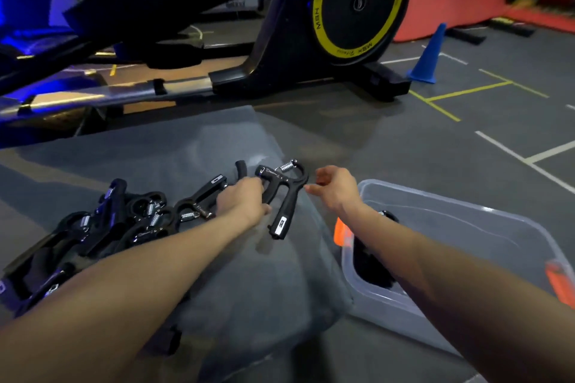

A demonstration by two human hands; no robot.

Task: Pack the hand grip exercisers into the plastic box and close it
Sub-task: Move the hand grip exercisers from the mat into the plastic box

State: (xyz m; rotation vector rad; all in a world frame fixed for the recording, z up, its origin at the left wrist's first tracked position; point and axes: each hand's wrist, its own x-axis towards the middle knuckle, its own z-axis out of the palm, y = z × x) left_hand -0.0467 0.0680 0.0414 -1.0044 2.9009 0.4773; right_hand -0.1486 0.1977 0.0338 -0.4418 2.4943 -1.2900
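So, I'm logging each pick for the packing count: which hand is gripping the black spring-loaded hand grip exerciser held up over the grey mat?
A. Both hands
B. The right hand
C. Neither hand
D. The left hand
D: the left hand curls round one handle of the black spring-loaded hand grip exerciser, while the right hand hangs open beside it.

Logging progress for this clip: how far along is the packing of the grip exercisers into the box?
Early to midway. Done: dark items, probably exercisers, already lie in the open plastic box. In hand: the left hand grips one exerciser, and the right hand reaches toward it, fingers relaxed. Left: a pile of exercisers on the grey mat remains to be packed, and the box is unclosed; no lid is clearly visible.
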